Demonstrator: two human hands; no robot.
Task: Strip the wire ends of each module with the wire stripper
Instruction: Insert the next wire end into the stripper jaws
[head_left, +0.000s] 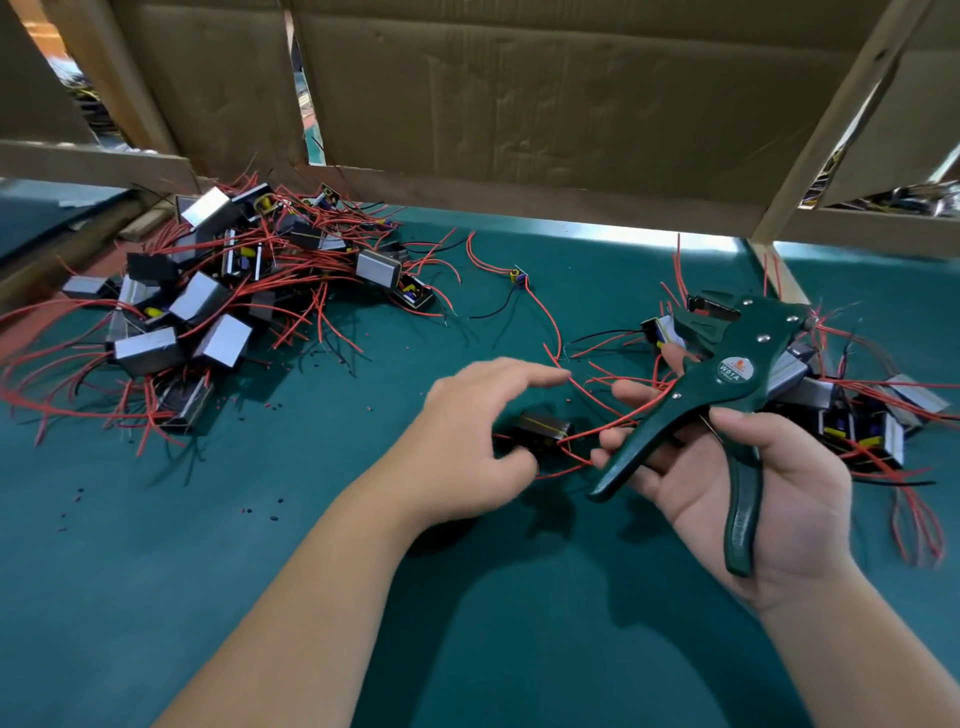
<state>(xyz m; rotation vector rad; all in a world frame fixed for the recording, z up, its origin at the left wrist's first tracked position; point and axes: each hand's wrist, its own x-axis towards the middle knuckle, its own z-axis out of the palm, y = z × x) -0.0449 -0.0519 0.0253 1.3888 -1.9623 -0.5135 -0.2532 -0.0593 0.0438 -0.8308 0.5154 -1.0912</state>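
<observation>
- One small dark module (543, 428) lies on the green mat (363, 597) at the centre of the frame. Its thin red wires (558, 332) trail away up and to the right.
- It looks light and rigid, so it would probably slide easily on the mat. The casing sides seem the safest place to hold it. The wires look soft and springy, so each one is likely best pinched close to its free end.
- Just left of the module and over it hovers the left hand (478, 426), its fingers spread and gently curved. It holds nothing, and blur hides whether the thumb touches the module.
- At centre right, the right hand (753, 493) lies palm up and holds the dark green wire stripper (727, 379). The thumb hooks over one handle and the other handle rests across nearly straight fingers. The handles are spread wide and the head points to the upper right.
- In the upper left of the frame, a large pile of modules (208, 296) is tangled in red wire.
- At the right edge, behind the stripper, lies a smaller pile (857, 415).
- Tiny red and black insulation scraps (260, 512) dot the mat at lower left.
- Across the top of the frame stands a cardboard wall (519, 104).
</observation>
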